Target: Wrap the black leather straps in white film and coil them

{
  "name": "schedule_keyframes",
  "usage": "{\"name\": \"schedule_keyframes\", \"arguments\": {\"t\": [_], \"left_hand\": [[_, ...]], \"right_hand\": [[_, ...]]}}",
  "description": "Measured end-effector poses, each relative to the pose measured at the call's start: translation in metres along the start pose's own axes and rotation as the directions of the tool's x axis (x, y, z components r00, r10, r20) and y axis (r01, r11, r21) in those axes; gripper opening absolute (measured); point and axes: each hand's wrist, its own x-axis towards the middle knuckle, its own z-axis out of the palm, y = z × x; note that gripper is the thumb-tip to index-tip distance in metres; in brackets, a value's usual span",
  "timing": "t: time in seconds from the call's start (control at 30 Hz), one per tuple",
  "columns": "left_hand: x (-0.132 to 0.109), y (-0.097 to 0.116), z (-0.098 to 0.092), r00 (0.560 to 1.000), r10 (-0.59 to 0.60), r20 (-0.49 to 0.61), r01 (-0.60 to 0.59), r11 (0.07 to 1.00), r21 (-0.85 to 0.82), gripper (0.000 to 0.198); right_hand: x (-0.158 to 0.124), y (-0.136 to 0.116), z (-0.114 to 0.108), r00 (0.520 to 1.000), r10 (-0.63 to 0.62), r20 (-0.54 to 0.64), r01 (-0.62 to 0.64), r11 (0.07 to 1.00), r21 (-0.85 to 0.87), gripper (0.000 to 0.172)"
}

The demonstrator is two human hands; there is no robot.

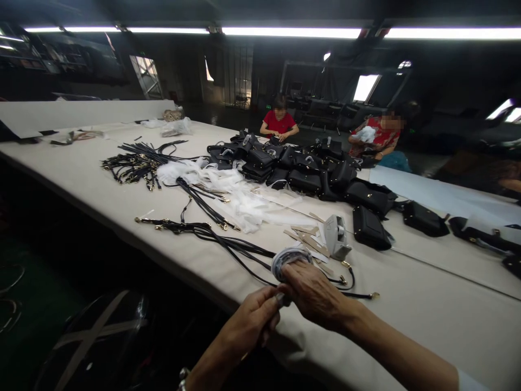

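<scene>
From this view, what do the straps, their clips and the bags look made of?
Straps: likely leather or imitation leather, fairly matte black; smooth, bending in soft curves.
Clips: probably metal, shiny gold tone, judging by bright glints.
Bags: leather-like, black, low sheen, holding shape; real or synthetic, can't tell.

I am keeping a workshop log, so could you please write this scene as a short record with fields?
Left hand: fingertips pinching a small pale piece, close to the right hand
Right hand: holding a pale roll
Straps: black, gold-coloured clips, lying in bunches
Bags: black, heaped along the far side
Wrapping: thin, white, crumpled
Table: pale surface
Co-workers: two in red tops, beyond the bags
</scene>
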Motion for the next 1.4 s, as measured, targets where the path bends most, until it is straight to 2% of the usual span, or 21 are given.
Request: {"name": "schedule_keyframes", "arguments": {"t": [0.1,0.23,0.4,0.47,0.57,0.7,0.83,0.93,1.07,1.17,1.27,1.4], "left_hand": [[-0.002,-0.001,-0.01,0.996,0.042,-0.073,-0.042,0.999,-0.003,0.039],[-0.005,-0.004,-0.01,0.993,0.103,-0.056,-0.103,0.995,0.005,0.033],[-0.004,-0.011,-0.004,0.985,0.169,-0.032,-0.152,0.945,0.288,0.007],[0.002,-0.021,-0.001,0.974,0.225,-0.03,-0.191,0.884,0.426,0.002],[0.016,-0.037,0.003,0.952,0.306,0.001,-0.24,0.744,0.624,0.008],[0.038,-0.057,0.01,0.899,0.394,0.192,-0.379,0.477,0.793,0.012],[0.065,-0.086,0.013,0.844,0.37,0.387,-0.485,0.223,0.846,0.011],[0.088,-0.118,0.013,0.825,0.301,0.477,-0.512,0.042,0.858,0.02],[0.11,-0.16,0.013,0.839,0.269,0.474,-0.483,-0.036,0.875,0.013],[0.118,-0.18,0.013,0.845,0.266,0.464,-0.461,-0.08,0.884,0.013],[0.122,-0.189,0.013,0.843,0.269,0.466,-0.454,-0.111,0.884,0.012],[0.132,-0.188,0.018,0.834,0.272,0.48,-0.464,-0.126,0.877,0.008]], "right_hand": [[-0.007,0.0,0.005,0.993,-0.011,0.115,0.015,0.999,-0.03,0.033],[-0.021,-0.003,0.016,0.981,-0.01,0.194,0.017,0.999,-0.033,0.044],[-0.043,0.004,0.03,0.977,0.055,0.205,-0.052,0.998,-0.016,0.044],[-0.053,0.009,0.036,0.972,0.096,0.214,-0.093,0.995,-0.02,0.044],[-0.069,0.015,0.043,0.958,0.146,0.247,-0.144,0.989,-0.026,0.04],[-0.085,0.029,0.044,0.944,0.182,0.274,-0.18,0.983,-0.033,0.034],[-0.1,0.057,0.053,0.947,0.093,0.307,-0.099,0.995,0.005,0.022],[-0.113,0.084,0.08,0.949,0.055,0.312,-0.061,0.998,0.008,0.013],[-0.132,0.111,0.129,0.959,0.072,0.273,-0.072,0.997,-0.011,0.015],[-0.146,0.12,0.156,0.972,0.061,0.228,-0.06,0.998,-0.011,0.012],[-0.16,0.127,0.167,0.984,0.032,0.176,-0.036,0.999,0.017,0.021],[-0.168,0.146,0.163,0.992,-0.048,0.12,0.039,0.996,0.08,0.026]]}}
